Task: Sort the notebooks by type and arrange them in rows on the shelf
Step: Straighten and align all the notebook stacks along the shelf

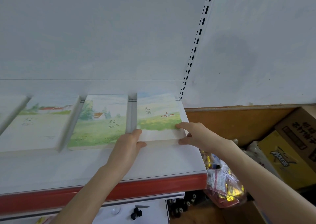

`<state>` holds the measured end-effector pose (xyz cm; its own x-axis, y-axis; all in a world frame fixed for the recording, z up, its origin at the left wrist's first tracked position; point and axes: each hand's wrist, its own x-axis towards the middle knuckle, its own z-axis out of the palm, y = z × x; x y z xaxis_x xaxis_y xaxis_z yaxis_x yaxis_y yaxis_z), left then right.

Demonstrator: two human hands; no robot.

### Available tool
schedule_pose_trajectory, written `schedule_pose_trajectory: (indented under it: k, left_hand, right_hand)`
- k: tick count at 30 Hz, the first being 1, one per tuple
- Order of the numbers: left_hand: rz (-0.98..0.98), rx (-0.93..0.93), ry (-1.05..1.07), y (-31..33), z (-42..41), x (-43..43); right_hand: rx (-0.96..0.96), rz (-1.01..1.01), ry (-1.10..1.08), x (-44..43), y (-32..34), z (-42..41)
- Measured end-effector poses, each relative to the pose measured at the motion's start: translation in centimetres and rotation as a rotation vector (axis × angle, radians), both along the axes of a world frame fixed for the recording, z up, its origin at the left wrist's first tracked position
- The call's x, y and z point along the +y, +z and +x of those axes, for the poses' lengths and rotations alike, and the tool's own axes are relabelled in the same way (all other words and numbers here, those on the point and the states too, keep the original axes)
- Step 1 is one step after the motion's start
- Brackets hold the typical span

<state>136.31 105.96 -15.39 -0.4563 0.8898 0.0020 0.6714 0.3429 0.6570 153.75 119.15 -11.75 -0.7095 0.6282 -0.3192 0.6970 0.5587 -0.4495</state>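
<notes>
Three stacks of watercolour-landscape notebooks lie side by side on the white shelf (162, 162). My left hand (130, 143) grips the near left corner of the rightmost notebook stack (159, 117), thumb on its front edge. My right hand (193, 135) holds the near right corner of the same stack, fingers on the cover and thumb against the front edge. The middle stack (100, 121) and the left stack (39, 126) lie untouched, with narrow gaps between them.
The shelf has a red front strip (153, 188) and ends just right of the held stack. A slotted upright (193, 52) runs up the back wall. Right of the shelf lie a bag of packaged snacks (222, 184) and cardboard boxes (290, 148).
</notes>
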Motion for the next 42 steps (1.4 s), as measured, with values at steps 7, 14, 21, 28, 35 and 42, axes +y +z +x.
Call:
schedule_pose_trajectory:
  k: [7, 14, 21, 28, 35, 42]
  left_hand:
    - [-0.042, 0.031, -0.034, 0.5, -0.3, 0.3]
    - [-0.069, -0.002, -0.012, 0.6, -0.4, 0.3]
    - [-0.059, -0.005, -0.024, 0.7, -0.5, 0.3]
    - [-0.005, 0.133, 0.047, 2.4, -0.7, 4.0]
    - [-0.009, -0.105, 0.173, 1.1, -2.6, 7.3]
    - [0.048, -0.194, 0.2, 0.8, -2.9, 7.4]
  right_hand:
    - [0.027, -0.002, 0.004, 0.3, -0.1, 0.0]
    - [0.046, -0.005, 0.001, 0.1, -0.1, 0.1]
    - [0.047, -0.051, -0.01, 0.3, -0.1, 0.4]
    - [0.168, -0.022, -0.149, 3.0, 0.1, -1.5]
    - [0.233, -0.033, -0.357, 5.5, -1.7, -5.7]
    - [0.283, -0.082, -0.441, 5.4, -1.9, -5.9]
